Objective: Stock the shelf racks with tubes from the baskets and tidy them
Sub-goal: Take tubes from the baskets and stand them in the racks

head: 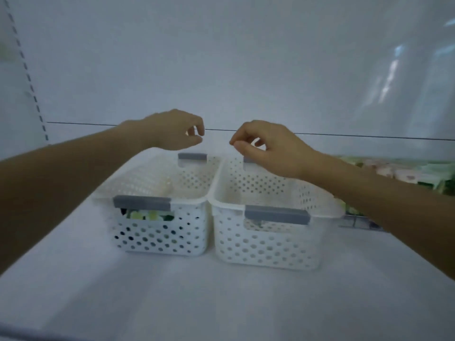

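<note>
A white shelf (147,296) carries two perforated white baskets with grey handles, side by side and touching. Blurred green-and-white tubes (147,215) show through the near handle slot of the left basket (160,239). The contents of the right basket (266,247) cannot be made out. Above the far rims, the left grip (172,129) and right grip (266,146) hover narrow, fingers loosely curled, holding nothing. The right forearm partly hides a row of green-and-white packs (394,172). Behind stand the white back panel (221,70) and, at left, a slotted upright (29,82).
</note>
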